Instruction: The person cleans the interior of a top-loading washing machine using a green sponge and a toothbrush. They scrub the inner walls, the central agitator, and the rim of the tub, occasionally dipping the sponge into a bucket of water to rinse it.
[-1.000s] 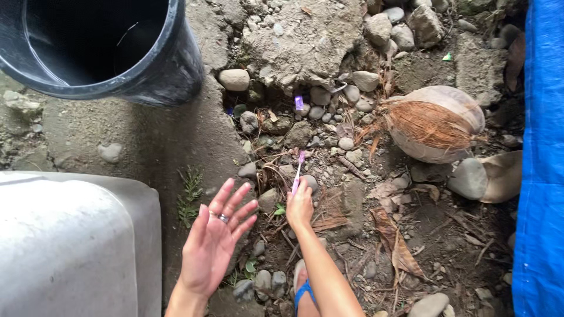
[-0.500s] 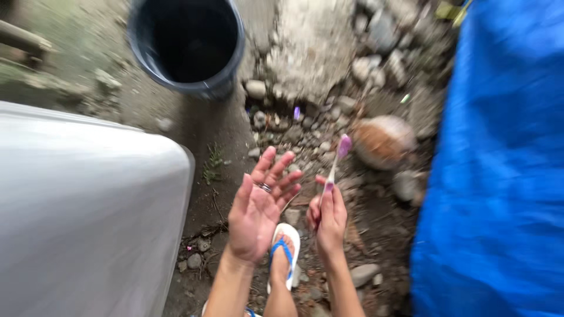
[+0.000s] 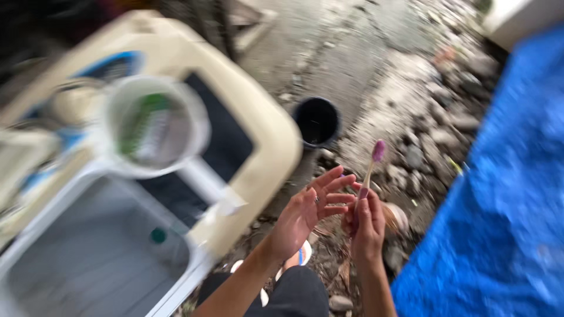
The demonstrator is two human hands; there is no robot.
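Observation:
My right hand (image 3: 367, 226) grips a purple toothbrush (image 3: 372, 167) by its handle, with the brush head pointing up. My left hand (image 3: 308, 208) is open beside it, fingers spread, a ring on one finger, its fingertips close to the right hand. Both hands hover above stony ground, over my knee and a sandalled foot (image 3: 302, 258). The picture is blurred by motion.
A cream and grey washing machine (image 3: 258, 158) with an open tub fills the left side; a white ladle-like dipper (image 3: 155, 126) with something green inside rests on it. A black bucket (image 3: 317, 120) stands on the concrete beyond. A blue tarp (image 3: 499, 205) covers the right side. Stones litter the ground.
The view has swung up and left, revealing the washing machine top. My hands have risen from the ground with the toothbrush, and the bucket now appears farther away.

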